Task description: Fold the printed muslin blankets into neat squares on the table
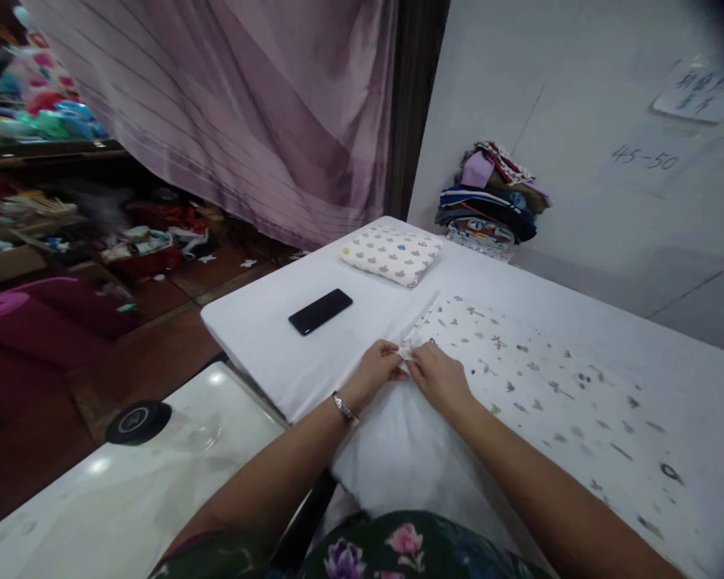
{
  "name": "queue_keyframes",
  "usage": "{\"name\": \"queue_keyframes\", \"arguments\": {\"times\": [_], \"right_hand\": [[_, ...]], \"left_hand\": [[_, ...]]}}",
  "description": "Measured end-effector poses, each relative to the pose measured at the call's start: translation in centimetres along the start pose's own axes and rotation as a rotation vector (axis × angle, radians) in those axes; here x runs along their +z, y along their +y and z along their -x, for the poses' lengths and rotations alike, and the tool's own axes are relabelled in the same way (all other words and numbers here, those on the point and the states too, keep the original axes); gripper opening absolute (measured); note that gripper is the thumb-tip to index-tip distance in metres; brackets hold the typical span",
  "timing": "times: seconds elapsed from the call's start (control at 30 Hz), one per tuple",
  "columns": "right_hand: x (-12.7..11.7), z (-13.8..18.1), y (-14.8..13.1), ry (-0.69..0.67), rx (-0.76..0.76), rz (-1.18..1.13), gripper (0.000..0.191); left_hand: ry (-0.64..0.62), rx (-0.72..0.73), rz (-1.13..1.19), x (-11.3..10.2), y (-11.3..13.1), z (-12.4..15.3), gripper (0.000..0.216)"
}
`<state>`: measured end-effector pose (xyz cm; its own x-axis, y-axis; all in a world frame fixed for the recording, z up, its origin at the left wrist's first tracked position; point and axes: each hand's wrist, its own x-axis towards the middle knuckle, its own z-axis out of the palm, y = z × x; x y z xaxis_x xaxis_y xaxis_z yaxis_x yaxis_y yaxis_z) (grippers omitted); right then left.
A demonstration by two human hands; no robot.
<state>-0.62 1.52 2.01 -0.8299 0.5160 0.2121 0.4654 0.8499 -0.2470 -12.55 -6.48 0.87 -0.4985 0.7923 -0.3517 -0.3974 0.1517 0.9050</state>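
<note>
A white cloth with small grey-green prints (pixel 519 378) lies spread flat over the right part of the white-covered table (pixel 265 354). At its near left corner my two hands meet. My left hand (pixel 379 368), with a metal bracelet at the wrist, is closed on the corner, fingers and thumb pinching the cloth. Beside it, my right hand (pixel 438 371) has its fingers bent down and closed on the same edge. A narrow folded edge runs from my fingers toward the back. The exact fold between the fingertips is too small to make out.
On the table are a black phone (pixel 321 311) and a folded patterned cloth (pixel 392 253). A stack of folded fabrics (pixel 488 197) stands behind, against the white wall. At left are a glossy white surface with a black round object (pixel 138 422) and a pink roll (pixel 30 322).
</note>
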Motion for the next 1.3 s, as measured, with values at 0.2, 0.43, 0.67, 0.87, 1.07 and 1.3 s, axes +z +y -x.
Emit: {"name": "queue_keyframes", "arguments": {"times": [0.2,0.43,0.67,0.87,1.07,1.3], "right_hand": [[0.5,0.0,-0.9,-0.110,-0.021,0.030,0.011],[0.1,0.2,0.6,-0.126,-0.079,-0.467,0.013],[-1.4,-3.5,5.7,-0.073,0.034,-0.363,0.026],[-1.9,-8.2,6.8,-0.344,-0.005,-0.067,0.035],[-2.2,-9.6,7.3,-0.446,-0.147,0.068,0.013],[-2.2,-8.7,8.7,-0.342,-0.311,0.083,0.012]], "left_hand": [[-0.112,-0.045,0.067,-0.5,0.4,0.9,0.042],[0.000,0.084,-0.227,-0.6,-0.8,-0.2,0.034],[0.018,0.122,-0.364,-0.9,-1.5,-0.9,0.024],[0.000,0.187,-0.342,-0.9,-1.6,0.0,0.024],[-0.019,0.238,-0.413,-1.1,-1.5,0.1,0.015],[0.000,0.284,-0.524,-1.6,-1.6,0.0,0.013]]}}
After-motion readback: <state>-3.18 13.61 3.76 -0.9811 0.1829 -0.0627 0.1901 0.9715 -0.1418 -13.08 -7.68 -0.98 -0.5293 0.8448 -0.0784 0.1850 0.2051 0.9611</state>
